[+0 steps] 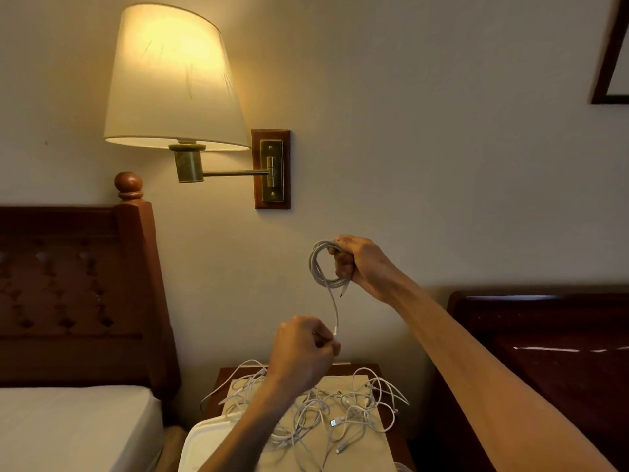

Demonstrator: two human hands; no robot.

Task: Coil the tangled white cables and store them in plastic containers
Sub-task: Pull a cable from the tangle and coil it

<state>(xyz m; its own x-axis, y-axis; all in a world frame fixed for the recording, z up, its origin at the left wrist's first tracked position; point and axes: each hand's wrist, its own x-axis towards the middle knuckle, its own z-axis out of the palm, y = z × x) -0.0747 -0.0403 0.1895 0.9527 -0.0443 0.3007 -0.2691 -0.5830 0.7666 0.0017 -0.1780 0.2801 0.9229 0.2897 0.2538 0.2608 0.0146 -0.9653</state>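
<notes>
Head view, looking up a bit from a nightstand (231, 373) wedged between two beds. No brand names or readable writing anywhere, checked the plugs and the lamp plate too, just too small or plain.

Right hand (357, 264) raised in front of the wall, fingers curled tight round a coiled white cable (320, 267), several loops bunched together, one short plug end poking out below the fist. One strand dropping from the coil straight down to the left hand (306, 349), which is closed in a fist and pinching that loose tail between thumb and fingers right near its connector.

Below the hands, tangled white cables (340, 407) heaped on a beige cloth (360, 451) covering the nightstand top, loops spilling over the left and right edges, a USB plug (334, 422) lying face up near the middle of the pile.

Container-wise: only a white plastic container (207, 441) at the bottom edge, just left of the pile and partly behind the left forearm. Looks like the lid or top face, can't tell what's inside. A few strands touching its right edge.

Around it: lit wall lamp (173, 76) on a brass arm, wooden headboard (75, 287) and white mattress (68, 424) on the left, dark glossy headboard (544, 335) on the right.
</notes>
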